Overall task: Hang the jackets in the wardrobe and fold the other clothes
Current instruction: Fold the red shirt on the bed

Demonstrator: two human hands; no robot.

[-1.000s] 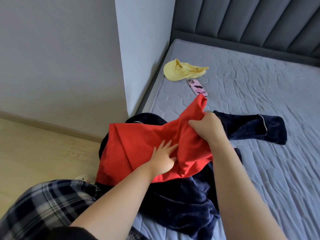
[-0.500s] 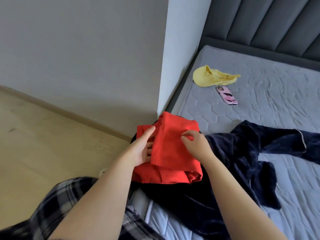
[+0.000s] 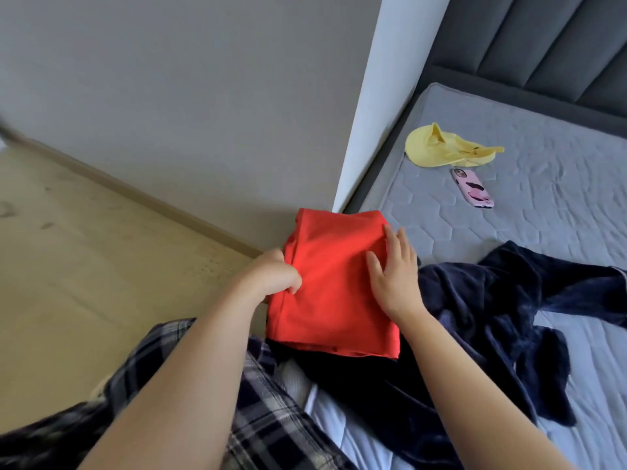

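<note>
A red garment (image 3: 334, 290) lies folded into a neat rectangle at the left corner of the bed, on top of a dark navy velvety garment (image 3: 502, 317) that sprawls to the right. My left hand (image 3: 274, 274) grips the red garment's left edge with curled fingers. My right hand (image 3: 395, 273) lies flat on its right side, fingers straight and pressing down.
A yellow cap (image 3: 441, 149) and a pink phone (image 3: 472, 188) lie further up the grey mattress (image 3: 543, 212). A white wall corner (image 3: 366, 130) meets the bed's left edge. Wooden floor (image 3: 84, 266) is to the left. My plaid trouser leg (image 3: 203, 385) is at the bottom.
The red garment went from spread out to folded over into a compact rectangle. My right hand let go of the cloth and now presses flat; my left hand moved to the left edge.
</note>
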